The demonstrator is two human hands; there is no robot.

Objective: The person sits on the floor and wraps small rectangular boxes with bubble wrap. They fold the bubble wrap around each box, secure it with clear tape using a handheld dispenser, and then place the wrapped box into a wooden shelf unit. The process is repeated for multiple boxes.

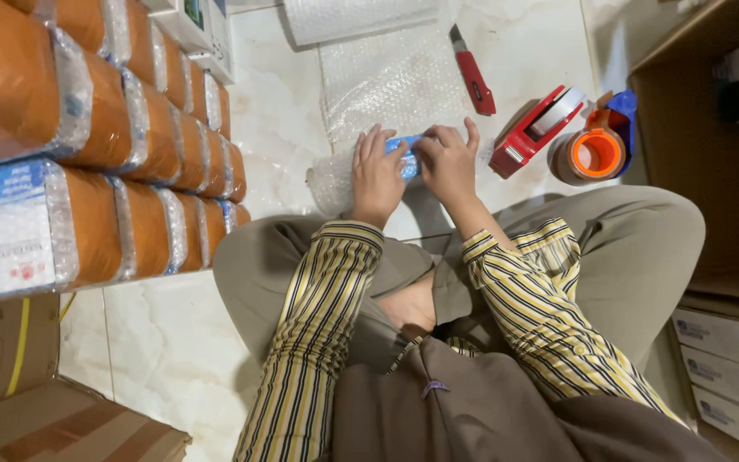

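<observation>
I sit cross-legged on a pale marble floor. My left hand (377, 174) and my right hand (448, 160) both press on a small blue box (407, 154) that lies partly rolled in a sheet of bubble wrap (387, 85). The wrap runs away from me to its roll (361, 17) at the top of the view. The left end of the wrapped bundle (328, 178) sticks out beside my left hand. Both sleeves are yellow with dark stripes.
A red utility knife (473, 73) lies on the wrap's right edge. A red tape dispenser (534, 128) and an orange tape roll (596, 152) sit right of my hands. Stacked orange bubble-wrapped boxes (130, 128) fill the left. Cardboard cartons (27, 402) stand lower left and another cardboard carton (712, 128) stands at right.
</observation>
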